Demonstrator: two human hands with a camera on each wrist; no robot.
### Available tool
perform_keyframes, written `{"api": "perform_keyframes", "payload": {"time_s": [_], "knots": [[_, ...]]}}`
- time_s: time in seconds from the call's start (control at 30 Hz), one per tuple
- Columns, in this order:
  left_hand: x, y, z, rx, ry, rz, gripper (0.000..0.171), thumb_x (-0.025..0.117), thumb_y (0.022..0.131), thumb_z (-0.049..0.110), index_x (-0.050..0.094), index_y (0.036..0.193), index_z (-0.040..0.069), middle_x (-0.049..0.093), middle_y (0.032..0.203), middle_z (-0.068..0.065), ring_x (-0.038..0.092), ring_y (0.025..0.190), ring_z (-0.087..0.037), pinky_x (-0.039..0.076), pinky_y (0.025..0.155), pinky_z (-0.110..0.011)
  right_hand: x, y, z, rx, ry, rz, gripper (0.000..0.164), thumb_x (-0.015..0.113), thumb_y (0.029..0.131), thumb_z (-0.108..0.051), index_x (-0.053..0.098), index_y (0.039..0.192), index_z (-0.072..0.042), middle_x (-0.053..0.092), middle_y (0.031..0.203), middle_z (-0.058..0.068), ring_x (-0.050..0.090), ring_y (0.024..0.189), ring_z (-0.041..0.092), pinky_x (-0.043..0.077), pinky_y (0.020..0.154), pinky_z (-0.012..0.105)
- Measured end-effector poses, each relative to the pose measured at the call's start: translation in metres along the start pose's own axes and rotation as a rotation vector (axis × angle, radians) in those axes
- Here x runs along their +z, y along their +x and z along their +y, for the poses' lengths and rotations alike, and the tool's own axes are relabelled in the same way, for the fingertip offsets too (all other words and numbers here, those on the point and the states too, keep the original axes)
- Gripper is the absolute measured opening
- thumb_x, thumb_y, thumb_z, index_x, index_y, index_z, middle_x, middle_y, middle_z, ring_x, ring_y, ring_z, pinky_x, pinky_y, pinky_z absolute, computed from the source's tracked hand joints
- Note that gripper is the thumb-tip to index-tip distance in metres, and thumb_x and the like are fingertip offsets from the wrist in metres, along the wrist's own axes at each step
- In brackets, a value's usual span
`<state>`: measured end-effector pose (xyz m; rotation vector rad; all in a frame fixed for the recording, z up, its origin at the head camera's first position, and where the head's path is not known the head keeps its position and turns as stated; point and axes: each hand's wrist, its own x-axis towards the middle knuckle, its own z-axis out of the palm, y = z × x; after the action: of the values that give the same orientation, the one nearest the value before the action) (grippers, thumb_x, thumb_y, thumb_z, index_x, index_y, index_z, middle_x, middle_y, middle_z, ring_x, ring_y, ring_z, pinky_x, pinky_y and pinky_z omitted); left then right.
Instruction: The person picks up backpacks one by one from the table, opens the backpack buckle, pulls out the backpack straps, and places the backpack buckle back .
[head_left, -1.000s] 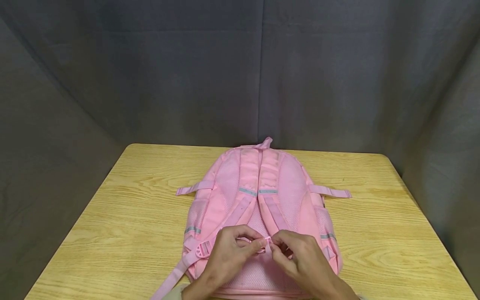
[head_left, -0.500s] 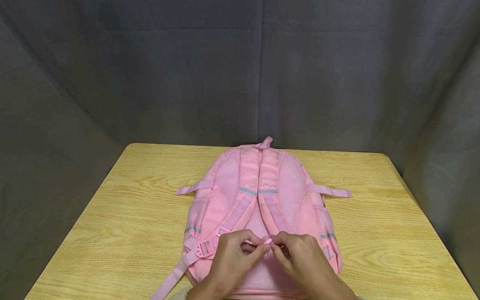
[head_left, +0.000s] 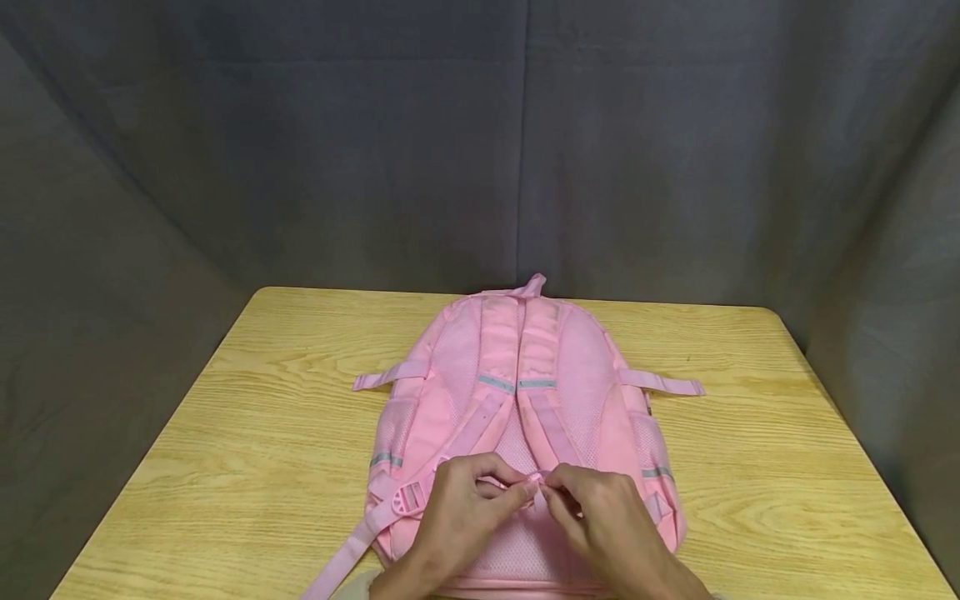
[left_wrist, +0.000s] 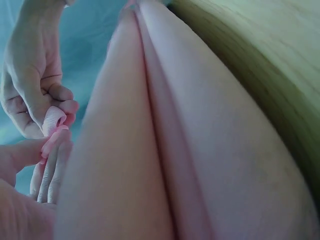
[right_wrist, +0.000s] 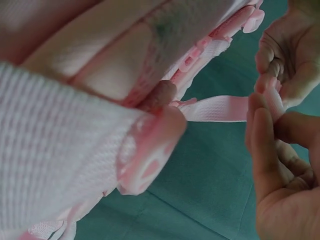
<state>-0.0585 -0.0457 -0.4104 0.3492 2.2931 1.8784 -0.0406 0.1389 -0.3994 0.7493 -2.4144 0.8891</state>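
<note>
A pink backpack (head_left: pixel 611 417) lies on the table with its shoulder straps facing up. Over its lower back panel, my two hands meet fingertip to fingertip. My left hand (head_left: pixel 459 512) pinches a small pink plastic piece (left_wrist: pixel 54 142) between thumb and fingers. My right hand (head_left: pixel 611 508) pinches the pale pink webbing strap (right_wrist: pixel 220 108), which bends into a loop by that piece. Fingers hide most of the plastic piece, so how far the webbing passes through it cannot be told. Left of my left hand, a pink strap buckle (head_left: pixel 409 498) rests on the bag.
Another webbing strap (head_left: pixel 348 558) trails off the bag's lower left side. Short side straps (head_left: pixel 660 382) stick out on both sides, and a top loop handle (head_left: pixel 534 285) points to the back. The wooden table (head_left: pixel 757 450) is surrounded by dark grey curtains (head_left: pixel 375 167).
Both hands stay at the same spot, with small finger movements around the webbing and plastic piece. My left hand rose slightly over the last half second, covering more of the strap behind it.
</note>
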Motion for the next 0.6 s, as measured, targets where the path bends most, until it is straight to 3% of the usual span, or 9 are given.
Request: {"api": "perform_keyframes", "payload": {"time_s": [0.37, 0.5, 0.6], "knots": [[-0.003, 0.0043, 0.001, -0.084, -0.176, -0.027, 0.018, 0.079, 0.085, 0.018, 0.073, 0.088, 0.001, 0.075, 0.084, -0.008, 0.074, 0.076, -0.018, 0.058, 0.07, -0.023, 0.0032, -0.0006, 0.0019, -0.086, 0.051, 0.092, 0.016, 0.071, 0.077, 0.006, 0.067, 0.078, -0.009, 0.068, 0.071, -0.007, 0.059, 0.061, -0.005, 0.048, 0.054, 0.007], [-0.0031, 0.0048, 0.0013, -0.089, -0.182, -0.021, 0.017, 0.078, 0.086, 0.016, 0.073, 0.089, 0.0, 0.075, 0.083, -0.009, 0.073, 0.075, -0.016, 0.058, 0.069, -0.021, 0.0034, -0.0001, 0.0019, -0.106, 0.047, 0.097, 0.015, 0.07, 0.077, 0.006, 0.067, 0.08, -0.008, 0.068, 0.071, -0.007, 0.059, 0.061, -0.004, 0.048, 0.055, 0.007], [-0.0032, 0.0027, 0.0017, -0.087, -0.145, -0.018, 0.018, 0.078, 0.086, 0.019, 0.074, 0.09, 0.003, 0.075, 0.085, -0.008, 0.074, 0.077, -0.017, 0.057, 0.068, -0.021, 0.0037, 0.0003, 0.0013, -0.06, 0.028, 0.064, 0.014, 0.072, 0.079, 0.004, 0.067, 0.081, -0.009, 0.069, 0.072, -0.007, 0.06, 0.061, -0.005, 0.048, 0.056, 0.007]]}}
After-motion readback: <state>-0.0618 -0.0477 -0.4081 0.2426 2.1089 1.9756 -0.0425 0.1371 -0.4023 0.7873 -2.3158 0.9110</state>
